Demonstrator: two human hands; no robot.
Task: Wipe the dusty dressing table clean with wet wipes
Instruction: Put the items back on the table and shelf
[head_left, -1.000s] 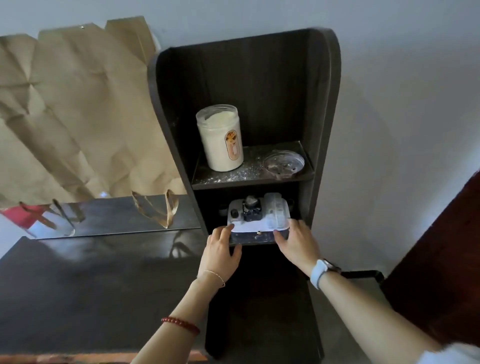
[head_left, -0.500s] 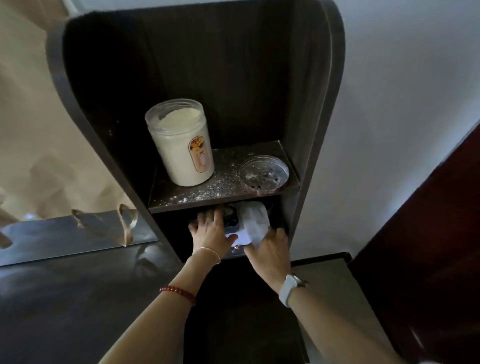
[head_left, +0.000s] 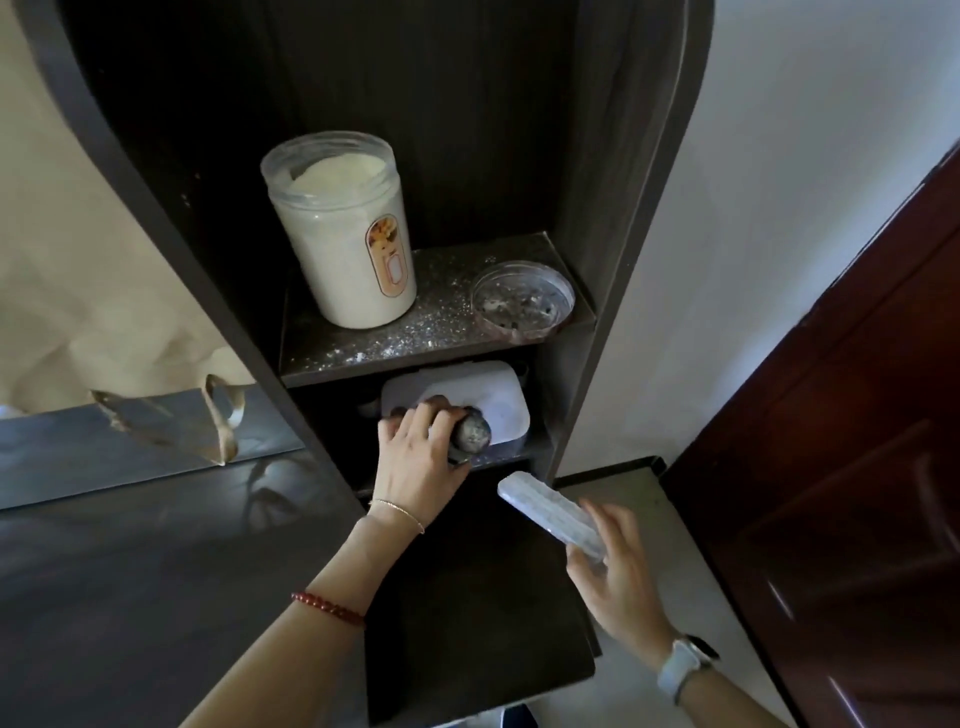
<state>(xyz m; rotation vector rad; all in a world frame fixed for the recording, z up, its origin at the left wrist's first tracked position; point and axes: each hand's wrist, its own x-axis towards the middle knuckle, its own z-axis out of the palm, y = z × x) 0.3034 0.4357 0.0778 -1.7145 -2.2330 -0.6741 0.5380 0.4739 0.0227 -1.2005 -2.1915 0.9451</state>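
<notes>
The dark dressing table has a tall shelf unit on its right. On the lower shelf lies a white plastic box. In front of it my left hand is shut on a dusty dark round object. My right hand is below and to the right of the shelf, holding a flat translucent plastic case by its near end, tilted. The upper shelf is speckled with white dust. No wet wipe is visible.
A clear jar of white powder and a small clear dish stand on the upper shelf. A mirror partly covered with brown paper is at the left. A dark red door is at the right.
My right hand has drawn the translucent case out of the lower shelf, down and to the right. My left hand has closed on the dark round object. The view has moved closer.
</notes>
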